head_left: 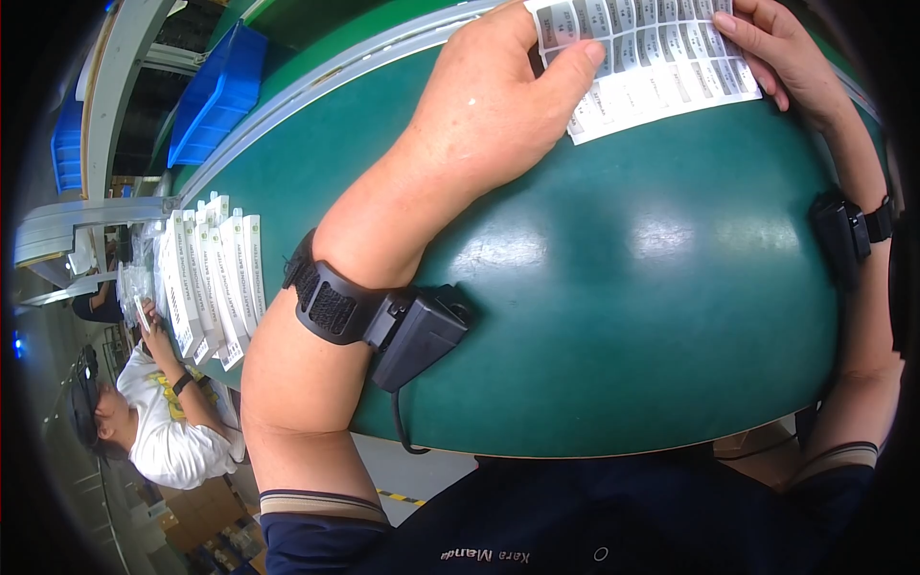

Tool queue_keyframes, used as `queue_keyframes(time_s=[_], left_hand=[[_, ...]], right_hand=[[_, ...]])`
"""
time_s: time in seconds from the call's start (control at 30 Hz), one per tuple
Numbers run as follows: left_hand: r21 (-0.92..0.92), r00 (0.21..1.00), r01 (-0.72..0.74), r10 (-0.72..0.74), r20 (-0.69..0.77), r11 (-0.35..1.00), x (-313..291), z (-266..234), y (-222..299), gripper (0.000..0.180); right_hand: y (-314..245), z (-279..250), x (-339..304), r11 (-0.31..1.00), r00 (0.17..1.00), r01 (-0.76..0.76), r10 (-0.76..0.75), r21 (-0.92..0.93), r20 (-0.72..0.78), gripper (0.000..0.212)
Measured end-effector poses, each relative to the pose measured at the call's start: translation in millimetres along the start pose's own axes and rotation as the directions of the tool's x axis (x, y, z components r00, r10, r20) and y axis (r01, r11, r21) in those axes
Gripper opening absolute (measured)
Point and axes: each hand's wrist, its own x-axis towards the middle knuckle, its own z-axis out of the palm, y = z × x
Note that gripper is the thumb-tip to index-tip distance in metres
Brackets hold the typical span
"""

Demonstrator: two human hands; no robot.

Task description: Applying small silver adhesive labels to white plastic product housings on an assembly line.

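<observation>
A sheet of printed labels [630, 93], white with rows of grey stickers, is held up over the far side of the green table [575, 335]. My left hand [508, 101] grips its left edge, the thumb lying on top of the sheet. At the right edge, my right hand [781, 48] pinches the sheet between thumb and fingers. The sheet's far edge runs out of the picture. Each forearm carries a black strapped-on device, the left one [417, 331] with a cable hanging from it.
Several slim white cartons [213, 283] stand in a row at the table's left end, with clear plastic bags [142, 273] beyond them. Blue bins [218, 96] sit behind a metal rail [316, 86]. A co-worker in a white shirt [182, 436] works at the left.
</observation>
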Motion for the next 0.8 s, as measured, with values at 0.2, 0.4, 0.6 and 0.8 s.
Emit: queue_keyframes(time_s=[0.2,0.4,0.6,0.8], left_hand=[[-0.061,1.0,0.003,-0.003,0.005,0.998,0,1,-3,0.029],[-0.055,1.0,0.009,-0.009,-0.007,0.998,4,1,-22,0.029],[-0.029,0.987,0.16,-0.16,-0.007,0.987,4,0,-2,0.03],[0.057,0.998,-0.046,0.049,-0.047,0.997,0,3,-9,0.03]], right_hand=[[10,-4,3,0.999,0.999,0.047,-0.047,0.003,-0.001,0.021],[1,-1,1,1.0,0.999,0.022,-0.022,0.021,0.025,0.022],[0,1,1,0.999,1.0,0.017,-0.017,-0.044,0.008,0.023],[-7,6,-3,1.0,1.0,0.023,-0.023,-0.005,0.005,0.023]])
